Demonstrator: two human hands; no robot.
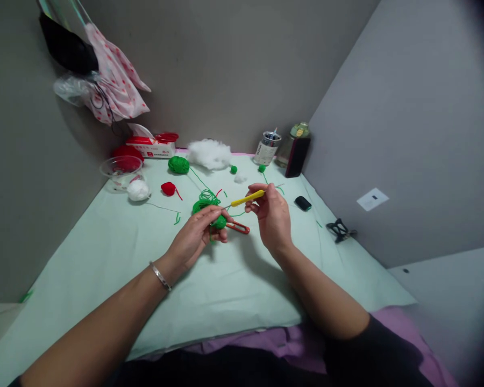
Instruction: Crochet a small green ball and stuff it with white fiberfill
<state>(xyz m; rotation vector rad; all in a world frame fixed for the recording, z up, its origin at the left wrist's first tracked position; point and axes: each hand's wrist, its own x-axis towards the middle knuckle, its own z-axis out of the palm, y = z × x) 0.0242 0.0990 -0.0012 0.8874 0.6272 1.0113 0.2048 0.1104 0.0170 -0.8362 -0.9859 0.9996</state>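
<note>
L hand (190, 237): clamped on grn yarn pc (219, 222) | R hand (275, 219): clamped on ylw-hndl tool (247, 198)

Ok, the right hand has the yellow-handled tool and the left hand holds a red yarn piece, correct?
Not quite: the head view shows the left hand holding a green yarn piece, not red. The right hand does have the yellow-handled tool.

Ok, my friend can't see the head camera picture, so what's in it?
The left hand holds a small green yarn piece and the right hand a yellow-handled tool, above a pale cloth. Beyond lie a green yarn ball, a red ball, a white ball and fluffy white stuffing.
</note>
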